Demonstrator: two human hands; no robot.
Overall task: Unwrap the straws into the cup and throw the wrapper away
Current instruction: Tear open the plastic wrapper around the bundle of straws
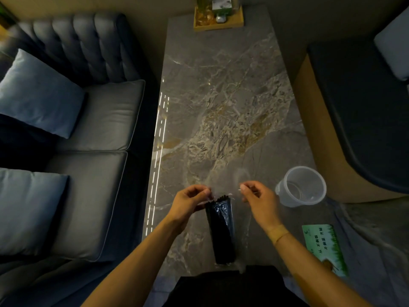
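The long table (232,96) has lots of bare room in the middle and far part. A tray (218,24) sits at the far edge. The straws (221,229) lie near the near edge, in the middle, long way pointing from near to far. Their open end points far. The cup (302,187) stands by the right edge, just beside the right hand (257,196). A card (324,248) lies at the near right corner. Both arms reach forward. The left hand (190,199) and the right hand each pinch the clear wrapper (223,192) at the far end of the straws, one on each side.
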